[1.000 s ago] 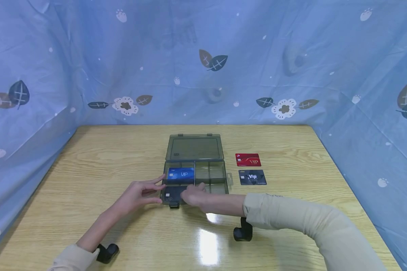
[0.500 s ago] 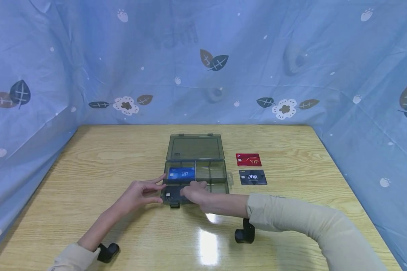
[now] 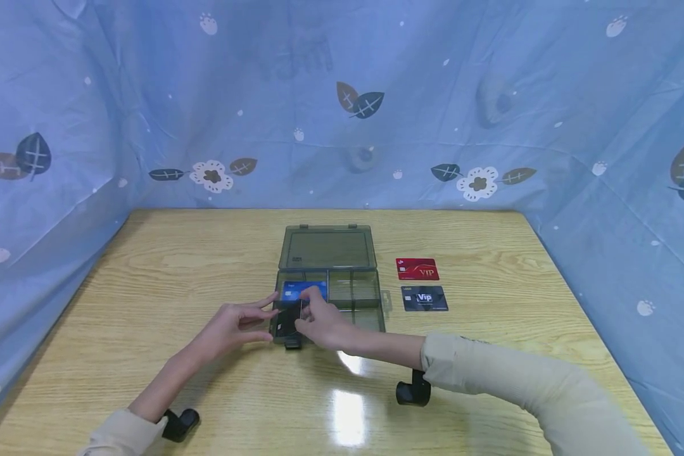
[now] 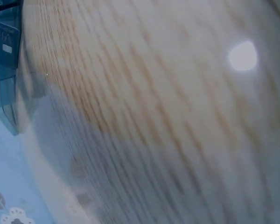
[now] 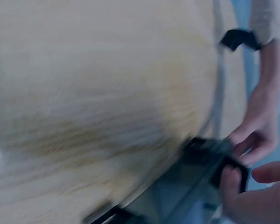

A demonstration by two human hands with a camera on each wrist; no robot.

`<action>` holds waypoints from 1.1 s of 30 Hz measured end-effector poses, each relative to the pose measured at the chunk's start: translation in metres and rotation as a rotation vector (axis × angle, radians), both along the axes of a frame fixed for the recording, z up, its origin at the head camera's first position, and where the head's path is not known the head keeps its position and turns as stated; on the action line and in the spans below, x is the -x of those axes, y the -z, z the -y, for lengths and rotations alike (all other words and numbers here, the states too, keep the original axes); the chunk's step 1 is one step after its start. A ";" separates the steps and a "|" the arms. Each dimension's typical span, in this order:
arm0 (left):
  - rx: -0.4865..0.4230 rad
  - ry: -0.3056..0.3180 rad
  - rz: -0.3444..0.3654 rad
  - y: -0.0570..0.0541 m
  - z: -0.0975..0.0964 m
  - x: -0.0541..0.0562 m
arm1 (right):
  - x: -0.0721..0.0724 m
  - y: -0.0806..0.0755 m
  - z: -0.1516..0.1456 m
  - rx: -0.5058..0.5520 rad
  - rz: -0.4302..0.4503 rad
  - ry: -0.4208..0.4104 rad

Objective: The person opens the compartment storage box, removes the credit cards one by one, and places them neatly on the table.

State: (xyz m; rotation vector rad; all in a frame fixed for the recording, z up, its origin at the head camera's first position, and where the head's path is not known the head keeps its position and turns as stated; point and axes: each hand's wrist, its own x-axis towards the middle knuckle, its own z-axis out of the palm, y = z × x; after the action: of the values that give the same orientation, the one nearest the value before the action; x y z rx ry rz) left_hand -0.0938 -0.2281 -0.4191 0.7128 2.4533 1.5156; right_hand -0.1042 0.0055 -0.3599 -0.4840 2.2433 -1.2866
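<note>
A smoky translucent compartment box lies with its lid folded back. My right hand pinches the right end of a black VIP card between thumb and fingers. That end is tilted up, while the left part stays over the front left compartment. In the right wrist view, my thumb presses against the dark card. A blue VIP card lies in the back left compartment, partly covered by my right fingers. My left hand touches the box's left edge with spread fingertips.
Right of the box, a red VIP card and a dark navy Vip card lie flat on the wooden table. The box's front latch sticks out toward me. A blue patterned cloth hangs around the table.
The black card lay flat in the front left compartment; its right end is now lifted by my right hand, whose fingertips have moved left and up. My left hand stays in place.
</note>
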 end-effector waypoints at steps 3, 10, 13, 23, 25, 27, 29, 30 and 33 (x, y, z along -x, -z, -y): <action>0.023 -0.001 -0.008 0.000 -0.001 0.000 | 0.008 0.012 -0.002 0.010 -0.083 -0.058; 0.062 -0.015 0.010 -0.004 -0.002 0.001 | 0.019 0.032 -0.009 0.023 -0.196 -0.051; 0.043 -0.011 0.030 -0.004 -0.004 0.002 | 0.021 0.034 -0.014 0.041 -0.204 -0.049; 0.057 -0.025 0.017 -0.006 -0.003 0.002 | 0.021 0.025 -0.033 0.142 -0.033 0.048; 0.067 -0.025 0.012 -0.006 -0.002 0.001 | 0.022 0.025 -0.035 0.208 0.047 0.064; 0.058 -0.020 0.018 -0.004 -0.001 0.001 | 0.024 0.026 -0.037 0.274 0.138 0.082; 0.047 -0.018 0.026 -0.004 -0.001 0.001 | 0.025 0.027 -0.039 0.314 0.209 0.103; 0.037 -0.020 0.034 -0.004 -0.001 0.001 | 0.026 0.028 -0.040 0.335 0.237 0.113; 0.017 -0.021 0.051 -0.004 -0.002 0.000 | 0.026 0.032 -0.042 0.341 0.263 0.144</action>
State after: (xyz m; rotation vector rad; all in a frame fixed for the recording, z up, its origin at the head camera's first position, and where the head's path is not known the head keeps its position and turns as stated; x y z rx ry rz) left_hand -0.0942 -0.2261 -0.4148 0.6398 2.4410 1.4990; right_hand -0.1306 0.0479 -0.3914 -0.2549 1.8779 -1.7119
